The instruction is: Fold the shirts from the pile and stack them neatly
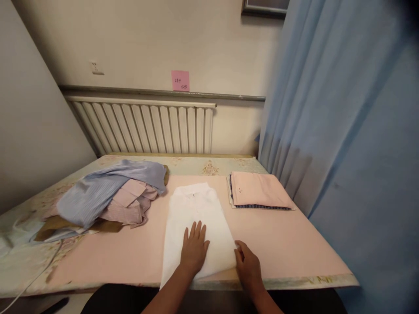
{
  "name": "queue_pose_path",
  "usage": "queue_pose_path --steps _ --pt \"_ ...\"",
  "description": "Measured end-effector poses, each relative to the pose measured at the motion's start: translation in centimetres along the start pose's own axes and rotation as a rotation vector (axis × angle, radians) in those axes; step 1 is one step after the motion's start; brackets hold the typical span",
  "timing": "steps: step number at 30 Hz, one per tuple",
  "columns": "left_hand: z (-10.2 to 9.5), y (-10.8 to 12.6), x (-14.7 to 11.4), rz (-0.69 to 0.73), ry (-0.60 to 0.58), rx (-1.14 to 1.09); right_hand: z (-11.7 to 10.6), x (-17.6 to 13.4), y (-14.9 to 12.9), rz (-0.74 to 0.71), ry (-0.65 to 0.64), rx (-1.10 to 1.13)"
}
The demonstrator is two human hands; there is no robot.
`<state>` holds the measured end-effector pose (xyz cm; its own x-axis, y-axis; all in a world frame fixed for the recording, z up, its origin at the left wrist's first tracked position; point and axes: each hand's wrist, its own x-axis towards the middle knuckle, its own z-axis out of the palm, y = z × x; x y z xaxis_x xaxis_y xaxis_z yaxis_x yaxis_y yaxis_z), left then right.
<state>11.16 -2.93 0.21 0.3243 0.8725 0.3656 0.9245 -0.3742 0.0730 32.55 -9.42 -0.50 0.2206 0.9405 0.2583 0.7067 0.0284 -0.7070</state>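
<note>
A white collared shirt (196, 205) lies folded lengthwise on the pink cloth (284, 244), its collar pointing away from me. My left hand (194, 248) rests flat on the middle of the shirt, fingers spread. At the shirt's lower right corner, my right hand (247, 264) pinches the edge of the fabric between thumb and fingers. The shirt's lower left part reaches the near edge and is partly hidden behind my left forearm.
Left of the shirt is a loose heap of clothes with a blue ribbed garment (94, 187) and a pink garment (131, 203). Folded clothes (262, 189) are stacked at right. A blue curtain (310, 109) hangs along the right; a radiator (147, 126) stands behind.
</note>
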Motion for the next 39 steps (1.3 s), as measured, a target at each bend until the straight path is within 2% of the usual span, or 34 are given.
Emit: queue_pose_path --steps 3,8,13,16,17,19,21,24,27,29,33,39 --pt "0.8 -0.6 -0.4 0.009 -0.009 0.01 0.5 0.0 0.5 -0.01 0.031 -0.013" --pt "0.8 -0.7 -0.6 0.009 -0.008 -0.001 0.9 0.0 1.0 -0.042 0.045 -0.036" --pt "0.8 -0.6 -0.5 0.014 -0.004 0.0 0.1 0.2 0.3 -0.015 0.027 -0.044" --pt "0.8 -0.6 -0.5 0.019 0.009 0.008 -0.5 0.8 -0.7 0.004 0.107 -0.086" --pt "0.8 -0.6 -0.5 0.021 0.015 0.015 -0.5 1.1 -1.2 -0.043 0.156 -0.094" --pt "0.7 -0.6 -0.5 0.028 0.026 0.032 0.0 1.8 -2.5 -0.228 0.231 -0.096" --pt "0.6 -0.6 -0.5 0.032 0.037 0.049 1.1 2.5 -3.8 -0.437 0.239 -0.107" --pt "0.5 -0.6 -0.6 0.041 0.05 0.064 3.4 3.5 -5.3 -0.645 0.15 -0.179" --pt "0.5 -0.7 -0.6 0.049 0.063 0.068 5.4 4.5 -5.1 -0.726 0.029 -0.276" --pt "0.6 -0.7 -0.6 0.052 0.071 0.067 6.2 5.2 -4.3 -0.709 -0.024 -0.33" --pt "1.0 -0.9 -0.6 0.057 0.077 0.06 6.6 6.0 -2.7 -0.587 -0.049 -0.407" --pt "1.2 -1.1 -0.5 0.056 0.053 0.055 6.6 6.5 -3.0 -0.498 -0.076 -0.479"
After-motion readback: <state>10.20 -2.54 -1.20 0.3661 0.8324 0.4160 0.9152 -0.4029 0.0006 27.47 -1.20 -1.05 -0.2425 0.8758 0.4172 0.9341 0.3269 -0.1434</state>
